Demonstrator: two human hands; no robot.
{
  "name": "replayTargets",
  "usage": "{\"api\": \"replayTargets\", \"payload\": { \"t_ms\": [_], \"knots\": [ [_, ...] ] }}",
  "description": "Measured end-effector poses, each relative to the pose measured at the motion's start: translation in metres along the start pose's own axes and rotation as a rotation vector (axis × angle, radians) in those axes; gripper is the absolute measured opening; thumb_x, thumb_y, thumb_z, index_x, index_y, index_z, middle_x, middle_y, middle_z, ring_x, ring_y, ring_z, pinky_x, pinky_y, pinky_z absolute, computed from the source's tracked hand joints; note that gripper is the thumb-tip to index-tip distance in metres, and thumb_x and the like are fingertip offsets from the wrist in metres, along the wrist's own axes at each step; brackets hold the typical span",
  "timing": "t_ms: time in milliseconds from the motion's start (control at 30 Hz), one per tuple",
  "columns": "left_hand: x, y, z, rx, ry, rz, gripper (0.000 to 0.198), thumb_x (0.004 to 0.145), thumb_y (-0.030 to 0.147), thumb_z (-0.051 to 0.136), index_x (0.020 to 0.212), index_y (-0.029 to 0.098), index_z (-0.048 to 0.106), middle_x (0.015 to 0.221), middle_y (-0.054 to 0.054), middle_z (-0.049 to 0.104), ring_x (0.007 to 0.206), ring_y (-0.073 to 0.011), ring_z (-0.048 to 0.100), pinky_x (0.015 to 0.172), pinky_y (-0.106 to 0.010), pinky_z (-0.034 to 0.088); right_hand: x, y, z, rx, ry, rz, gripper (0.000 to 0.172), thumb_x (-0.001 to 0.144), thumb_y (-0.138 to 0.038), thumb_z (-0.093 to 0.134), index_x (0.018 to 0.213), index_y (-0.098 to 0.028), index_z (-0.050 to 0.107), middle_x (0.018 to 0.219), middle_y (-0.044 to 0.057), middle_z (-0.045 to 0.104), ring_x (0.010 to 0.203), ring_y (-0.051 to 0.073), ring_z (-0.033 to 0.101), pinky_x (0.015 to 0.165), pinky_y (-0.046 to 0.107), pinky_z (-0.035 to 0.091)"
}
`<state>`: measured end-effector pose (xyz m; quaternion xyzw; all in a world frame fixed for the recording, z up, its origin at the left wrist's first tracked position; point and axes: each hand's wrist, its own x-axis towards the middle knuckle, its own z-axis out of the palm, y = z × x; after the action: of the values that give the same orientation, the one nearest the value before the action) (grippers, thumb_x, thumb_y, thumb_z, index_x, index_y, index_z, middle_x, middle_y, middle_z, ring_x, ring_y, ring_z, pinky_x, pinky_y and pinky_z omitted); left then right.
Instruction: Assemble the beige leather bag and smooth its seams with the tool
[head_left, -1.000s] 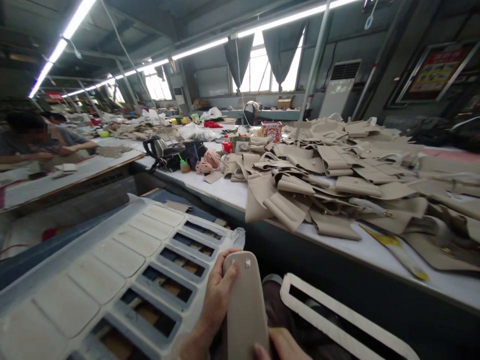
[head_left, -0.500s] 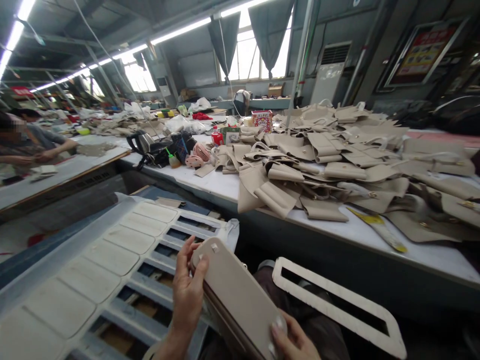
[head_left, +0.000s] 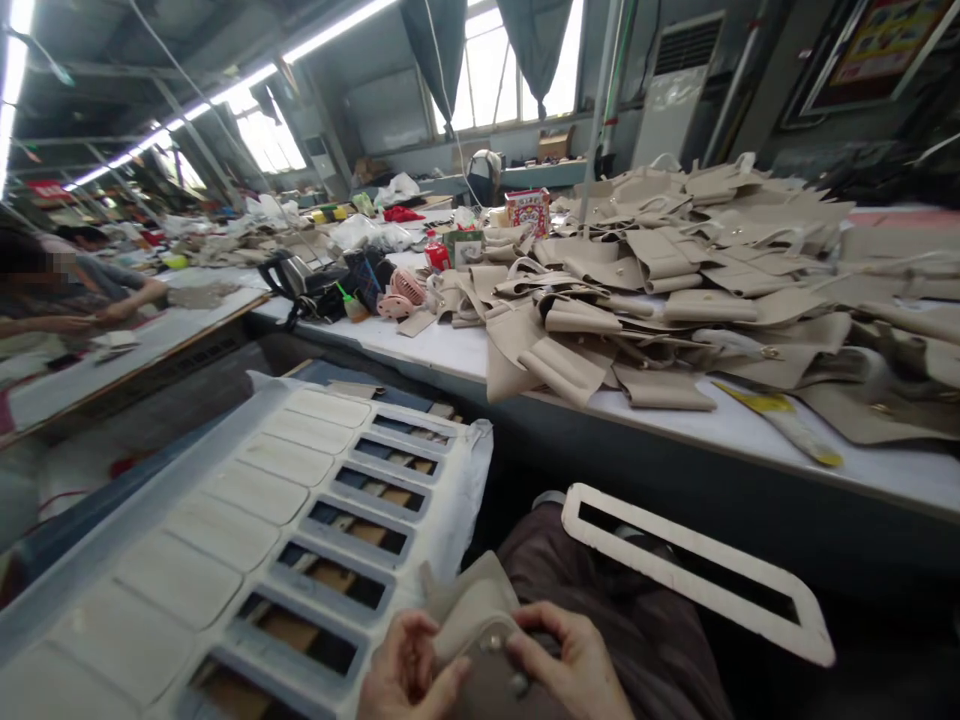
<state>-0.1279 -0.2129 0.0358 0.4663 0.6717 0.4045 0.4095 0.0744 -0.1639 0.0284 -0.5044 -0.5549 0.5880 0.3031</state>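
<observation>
- Head view: a beige piece (head_left: 480, 592) is held above the lap, pinched along its left side between the curled fingers and thumb of the left hand (head_left: 409, 668).
- Its right side is gripped by the right hand (head_left: 574, 655), and small metal studs (head_left: 492, 643) are seen between the two.
- Dark trousers (head_left: 622, 620) are seen beyond, with a long white frame (head_left: 675, 578) placed to their right.
- To the left, a row of pale panels (head_left: 221, 535) is set beside rectangular openings in a large pale board (head_left: 439, 540).
- Farther ahead, a white desk (head_left: 457, 350) is heaped with more beige pieces (head_left: 656, 250); a yellow-marked strip (head_left: 795, 428) is left near its edge.
- Left of the heap, a pink fan (head_left: 405, 288) and a red bottle (head_left: 436, 254) are placed.
- At far left, a person (head_left: 112, 290) is seen at another desk (head_left: 172, 325).
</observation>
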Motion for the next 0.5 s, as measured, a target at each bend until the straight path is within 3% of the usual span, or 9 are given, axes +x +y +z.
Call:
{"api": "replayTargets", "payload": {
  "t_ms": [67, 167, 267, 367, 433, 500],
  "knots": [
    [0.006, 0.003, -0.009, 0.161, 0.103, 0.101, 0.041, 0.074, 0.05, 0.077, 0.107, 0.024, 0.072, 0.084, -0.004, 0.064, 0.074, -0.0207, 0.062, 0.067, -0.029, 0.053, 0.009, -0.005, 0.003, -0.047, 0.02, -0.038, 0.029, 0.086, -0.044, 0.06, 0.091, -0.021, 0.077, 0.09, 0.004, 0.077, 0.087, 0.024, 0.07, 0.077, 0.029, 0.048],
    [0.017, 0.015, -0.03, 0.467, -0.069, 0.218, 0.034, 0.078, 0.045, 0.075, 0.108, 0.028, 0.075, 0.109, -0.007, 0.068, 0.103, -0.0287, 0.062, 0.092, -0.037, 0.049, 0.023, -0.01, 0.007, -0.086, 0.064, -0.05, 0.032, 0.088, -0.048, 0.058, 0.09, -0.021, 0.075, 0.089, 0.004, 0.075, 0.084, 0.022, 0.069, 0.074, 0.029, 0.048],
    [0.021, 0.02, -0.037, 0.499, -0.224, 0.174, 0.022, 0.092, 0.041, 0.06, 0.097, 0.026, 0.076, 0.092, -0.004, 0.07, 0.091, -0.0239, 0.064, 0.083, -0.03, 0.049, 0.029, 0.0, 0.008, -0.086, 0.131, -0.02, 0.033, 0.083, -0.05, 0.063, 0.092, -0.019, 0.07, 0.095, 0.006, 0.074, 0.091, 0.024, 0.068, 0.081, 0.03, 0.049],
    [0.02, 0.016, -0.029, 0.46, -0.232, 0.162, 0.029, 0.096, 0.041, 0.053, 0.085, 0.023, 0.073, 0.085, -0.004, 0.067, 0.083, -0.0204, 0.064, 0.075, -0.026, 0.046, 0.024, 0.02, 0.007, -0.108, 0.183, 0.07, 0.037, 0.077, -0.054, 0.066, 0.084, -0.018, 0.066, 0.082, 0.007, 0.072, 0.082, 0.025, 0.068, 0.074, 0.032, 0.05],
    [0.019, 0.014, -0.023, 0.447, -0.244, 0.178, 0.031, 0.097, 0.039, 0.052, 0.08, 0.021, 0.071, 0.085, -0.003, 0.065, 0.082, -0.0191, 0.063, 0.074, -0.025, 0.044, 0.02, 0.029, 0.007, -0.13, 0.116, 0.125, 0.038, 0.077, -0.057, 0.064, 0.072, -0.019, 0.063, 0.068, 0.004, 0.069, 0.068, 0.023, 0.066, 0.062, 0.03, 0.047],
    [0.02, 0.016, -0.02, 0.45, -0.237, 0.179, 0.032, 0.096, 0.036, 0.053, 0.073, 0.019, 0.067, 0.081, -0.003, 0.062, 0.079, -0.0176, 0.061, 0.071, -0.025, 0.042, 0.019, 0.03, 0.01, -0.119, 0.01, 0.14, 0.038, 0.076, -0.057, 0.063, 0.071, -0.019, 0.064, 0.067, 0.004, 0.069, 0.068, 0.022, 0.065, 0.06, 0.028, 0.045]
  ]
}}
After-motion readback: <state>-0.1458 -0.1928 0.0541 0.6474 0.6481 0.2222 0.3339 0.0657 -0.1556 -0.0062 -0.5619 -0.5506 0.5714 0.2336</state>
